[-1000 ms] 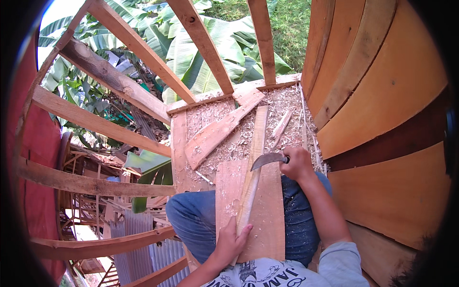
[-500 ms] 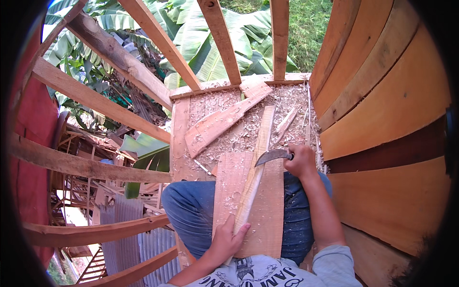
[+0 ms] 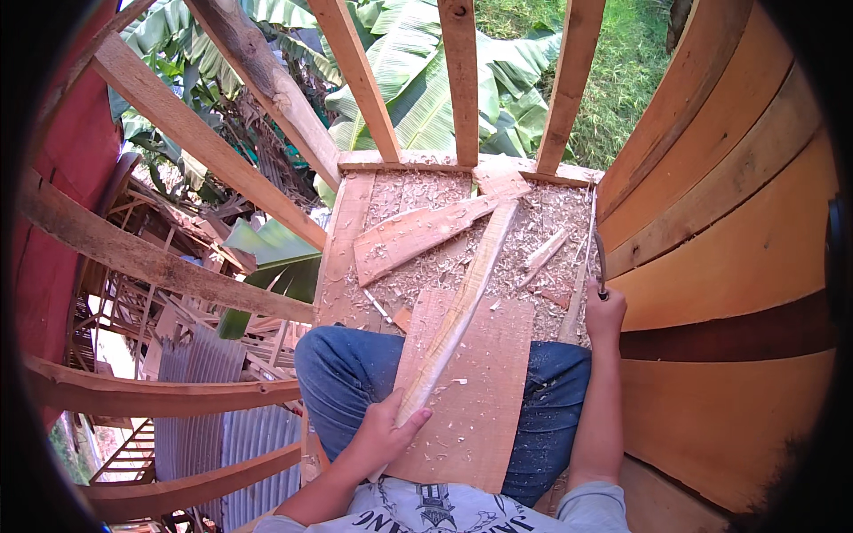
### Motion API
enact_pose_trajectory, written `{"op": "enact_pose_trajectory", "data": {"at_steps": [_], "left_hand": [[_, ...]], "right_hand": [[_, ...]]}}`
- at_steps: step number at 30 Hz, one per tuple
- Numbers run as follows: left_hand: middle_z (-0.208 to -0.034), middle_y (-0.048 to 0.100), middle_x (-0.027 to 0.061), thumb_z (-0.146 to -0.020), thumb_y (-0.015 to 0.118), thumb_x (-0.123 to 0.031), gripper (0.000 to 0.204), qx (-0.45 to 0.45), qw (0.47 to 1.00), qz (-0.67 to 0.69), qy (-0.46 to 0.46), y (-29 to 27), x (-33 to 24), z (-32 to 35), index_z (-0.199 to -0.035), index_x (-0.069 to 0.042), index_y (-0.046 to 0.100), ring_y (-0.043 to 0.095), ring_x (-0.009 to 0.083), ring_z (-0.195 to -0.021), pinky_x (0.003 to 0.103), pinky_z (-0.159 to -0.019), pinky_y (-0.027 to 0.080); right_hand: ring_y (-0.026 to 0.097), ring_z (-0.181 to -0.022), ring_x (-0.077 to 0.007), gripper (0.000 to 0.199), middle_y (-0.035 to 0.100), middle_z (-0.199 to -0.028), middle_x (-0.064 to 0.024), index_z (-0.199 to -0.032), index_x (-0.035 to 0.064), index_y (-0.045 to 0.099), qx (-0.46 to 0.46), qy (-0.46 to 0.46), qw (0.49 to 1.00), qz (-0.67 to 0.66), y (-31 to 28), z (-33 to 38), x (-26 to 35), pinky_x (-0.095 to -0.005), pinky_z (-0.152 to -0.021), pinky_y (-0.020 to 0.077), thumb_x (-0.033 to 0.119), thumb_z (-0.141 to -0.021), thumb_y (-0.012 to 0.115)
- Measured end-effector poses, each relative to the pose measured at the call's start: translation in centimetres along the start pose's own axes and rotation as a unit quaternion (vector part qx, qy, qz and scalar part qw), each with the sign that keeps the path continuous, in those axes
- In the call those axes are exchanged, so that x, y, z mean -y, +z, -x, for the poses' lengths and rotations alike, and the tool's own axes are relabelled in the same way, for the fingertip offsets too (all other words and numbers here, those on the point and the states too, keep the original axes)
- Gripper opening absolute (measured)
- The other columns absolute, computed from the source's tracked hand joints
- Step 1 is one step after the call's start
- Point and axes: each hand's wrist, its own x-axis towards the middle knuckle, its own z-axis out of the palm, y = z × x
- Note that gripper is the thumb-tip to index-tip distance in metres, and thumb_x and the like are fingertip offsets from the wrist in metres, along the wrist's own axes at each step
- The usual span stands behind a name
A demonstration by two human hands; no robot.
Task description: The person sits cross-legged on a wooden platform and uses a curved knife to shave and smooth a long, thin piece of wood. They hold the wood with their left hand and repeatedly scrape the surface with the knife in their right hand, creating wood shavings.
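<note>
My left hand [image 3: 386, 437] is closed around the near end of a long, narrow wooden strip [image 3: 458, 320]. The strip slants away to the right across a flat wooden board [image 3: 484, 391] that lies on my lap, its far end reaching past the board. Off to the right, beside the plank wall, my right hand [image 3: 605, 313] is wrapped round the handle of a curved-bladed knife [image 3: 601, 259]. Its blade points away from me and is apart from the strip. Small shavings lie on the board.
Shavings cover the wooden floor [image 3: 342, 266]. A tapered wood piece [image 3: 418, 238] and a small offcut [image 3: 544, 250] lie on it. Wooden rails [image 3: 222, 178] stand at the left and front, with banana leaves beyond. A plank wall [image 3: 737, 266] closes the right side.
My right hand has carried the knife from over the strip to the right, and the blade has turned from leftward to pointing away. The strip leans more to the right; the whole view has shifted.
</note>
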Motion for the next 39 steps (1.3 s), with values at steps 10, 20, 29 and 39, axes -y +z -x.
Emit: {"op": "enact_pose_trajectory", "data": {"at_steps": [10,20,29,39], "left_hand": [[-0.079,0.067,0.0097,-0.079,0.072,-0.024,0.037,0.099,0.995,0.009,0.018,-4.7,5.4,1.7,-0.106,0.001,0.063,0.063,0.0133,-0.072,0.029,-0.069,0.050],[-0.066,0.061,0.0148,-0.065,0.063,-0.012,0.033,0.130,0.990,0.011,0.061,-5.6,8.6,1.4,-0.096,-0.002,0.062,0.065,0.0297,-0.061,0.034,-0.059,0.049],[-0.059,0.058,0.0128,-0.063,0.066,-0.016,0.028,0.158,0.984,0.019,0.082,-6.1,9.6,0.4,-0.088,-0.004,0.059,0.060,0.0332,-0.055,0.038,-0.052,0.048],[-0.056,0.054,0.0128,-0.062,0.067,-0.015,0.026,0.154,0.980,0.035,0.122,-6.5,10.4,0.4,-0.083,-0.004,0.056,0.060,0.0335,-0.053,0.039,-0.050,0.047]], "right_hand": [[0.052,-0.056,-0.0115,0.022,0.054,-0.065,-0.0039,-0.096,-0.0038,0.059,0.048,-0.114,0.982,-0.141,1.1,0.4,-0.3,-0.0292,-0.051,0.0409,0.015,-0.085,0.064],[0.053,-0.055,-0.0097,0.039,0.056,-0.069,-0.0062,-0.132,0.0004,0.044,0.329,-0.109,0.855,-0.386,-2.5,12.5,8.1,-0.0205,-0.046,0.0381,0.009,-0.094,0.051],[0.056,-0.058,-0.0104,0.027,0.065,-0.077,-0.0182,-0.117,0.0018,0.046,0.397,-0.072,0.883,-0.239,-5.6,13.6,8.1,-0.0231,-0.049,0.0426,0.017,-0.096,0.054],[0.049,-0.046,-0.0079,0.032,0.060,-0.064,-0.0087,-0.112,-0.0029,0.053,0.409,-0.253,0.870,-0.109,-5.5,14.5,10.8,-0.0211,-0.041,0.0342,0.025,-0.097,0.050]]}}
